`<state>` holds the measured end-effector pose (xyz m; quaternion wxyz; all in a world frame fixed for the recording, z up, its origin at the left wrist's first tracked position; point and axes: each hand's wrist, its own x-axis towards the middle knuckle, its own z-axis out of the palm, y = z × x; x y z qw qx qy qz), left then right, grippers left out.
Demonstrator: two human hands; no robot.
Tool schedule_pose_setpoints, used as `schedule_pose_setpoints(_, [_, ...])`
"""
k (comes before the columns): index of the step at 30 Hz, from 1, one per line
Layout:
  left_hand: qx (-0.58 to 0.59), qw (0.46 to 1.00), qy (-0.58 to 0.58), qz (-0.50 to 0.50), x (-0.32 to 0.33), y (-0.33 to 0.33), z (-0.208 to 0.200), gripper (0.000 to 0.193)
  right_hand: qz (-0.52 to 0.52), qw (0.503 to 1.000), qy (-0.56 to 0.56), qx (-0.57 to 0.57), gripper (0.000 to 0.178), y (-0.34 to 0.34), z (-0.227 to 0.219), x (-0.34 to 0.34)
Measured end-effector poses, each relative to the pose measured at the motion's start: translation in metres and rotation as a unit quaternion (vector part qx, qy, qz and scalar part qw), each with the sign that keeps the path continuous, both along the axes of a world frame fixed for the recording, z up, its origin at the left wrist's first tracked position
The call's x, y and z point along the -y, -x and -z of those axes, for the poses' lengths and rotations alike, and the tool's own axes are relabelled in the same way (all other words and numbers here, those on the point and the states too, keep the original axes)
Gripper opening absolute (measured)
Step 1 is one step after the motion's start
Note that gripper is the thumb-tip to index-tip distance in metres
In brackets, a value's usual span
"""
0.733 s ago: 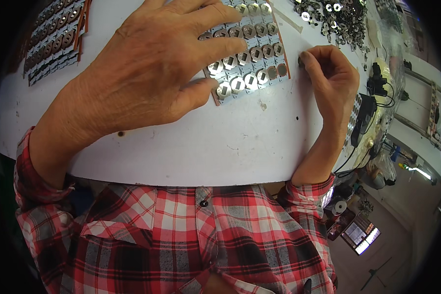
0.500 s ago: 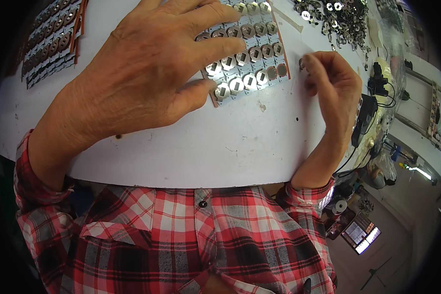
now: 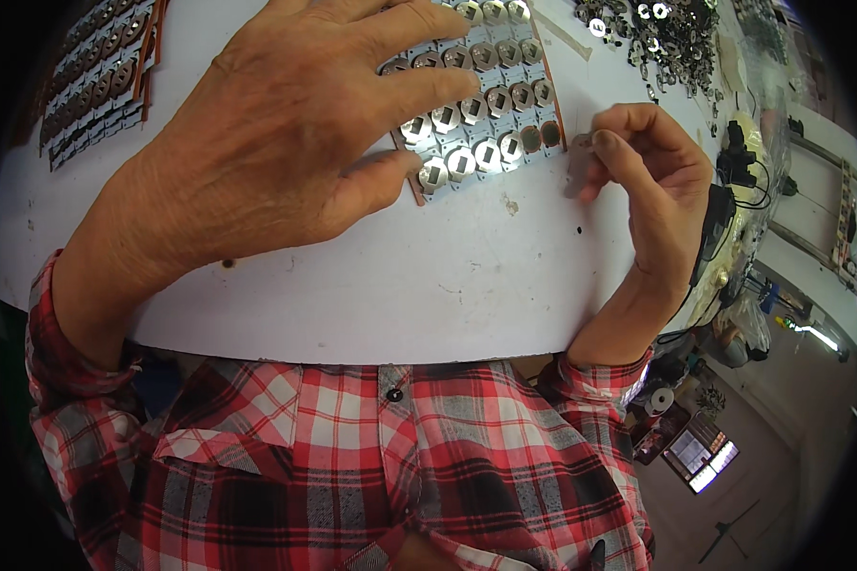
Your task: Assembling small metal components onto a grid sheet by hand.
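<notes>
My left hand (image 3: pixel 286 124) lies spread over the left part of a circuit board panel (image 3: pixel 505 174), fingers apart. Rows of round silver metal clips (image 3: pixel 487 154), each with a dark opening in its middle, cover the panel. Two dark round spots (image 3: pixel 540 137) at the right end of the nearest row carry no clip. Just right of the panel, my right hand (image 3: pixel 649 167) pinches a small grey metal clip (image 3: pixel 578 169) between thumb and fingers; it is blurred, so its exact shape is unclear.
A heap of loose metal clips (image 3: pixel 655 43) lies at the far right of the white table (image 3: pixel 381 295). Stacked panels (image 3: pixel 100 90) with clips stand at the far left. A black device with cables (image 3: pixel 719 224) sits along the right edge.
My right hand has moved slightly right and turned, so the pinched clip now shows more below the fingertips. My left hand and the panel have hardly moved.
</notes>
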<state>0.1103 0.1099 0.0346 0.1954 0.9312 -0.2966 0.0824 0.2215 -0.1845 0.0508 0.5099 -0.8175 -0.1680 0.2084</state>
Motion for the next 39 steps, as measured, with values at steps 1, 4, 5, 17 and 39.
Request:
schedule_pose_setpoints(1, [-0.006,1.000,-0.002,-0.001,0.000,0.001,-0.001,0.055,-0.019,0.998,-0.038,-0.042,0.011,0.003,-0.001,-0.004])
schedule_pose_setpoints(4, [-0.024,1.000,-0.009,-0.005,0.002,0.000,-0.004,0.055,-0.063,0.991,-0.074,-0.094,0.016,0.008,0.005,-0.010])
schedule_pose_setpoints(5, [-0.031,0.999,-0.011,-0.006,0.003,0.000,-0.005,0.055,-0.061,0.993,-0.057,-0.080,0.016,0.011,0.007,-0.011])
schedule_pose_setpoints(17, [-0.052,0.998,-0.012,-0.020,0.010,0.000,-0.011,0.058,-0.102,0.994,0.029,-0.014,0.014,0.012,0.003,-0.009])
schedule_pose_setpoints(39, [-0.040,0.998,0.006,-0.040,0.012,0.002,-0.006,0.066,-0.133,0.988,0.025,0.073,0.018,0.013,0.006,-0.012])
